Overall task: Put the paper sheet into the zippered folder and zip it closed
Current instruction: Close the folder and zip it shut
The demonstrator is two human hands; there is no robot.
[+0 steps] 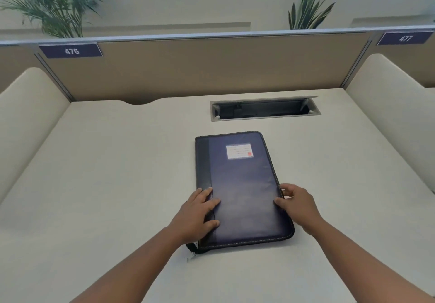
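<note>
Folder: dark blue zippered folder (242, 192), lying flat and shut on the desk (106, 173); serves as the landmark for all entries below.
Label: small white card with red lines (239, 151), on the folder's cover toward its far end.
Spine: darker strip along the folder's left side, so the opening edge is judged to be on the right.
Strap: short dark loop or zipper tail (191, 249), poking out from the folder's near left corner; which of the two it is cannot be told.
Left hand: (196, 215) palm down on the folder's near left edge, fingers spread flat over the spine strip, gripping nothing; judged to be pinning the folder so it does not slide.
Right hand: (297, 205) at the folder's near right edge, fingers loosely curled with tips touching the rim, closed around nothing; judged to be feeling for the zipper or the cover's edge.
Paper sheet: not visible anywhere on or beside the folder; whether it is already inside cannot be told.
Zipper state: the near and right edges look closed, though the teeth are too small to confirm.
Cable tray: open metal-rimmed slot (264, 109) in the desk, beyond the folder's far end, well apart.
Divider: tan panel (211, 67) behind the folder, carrying number plate 476 (71, 50).
</note>
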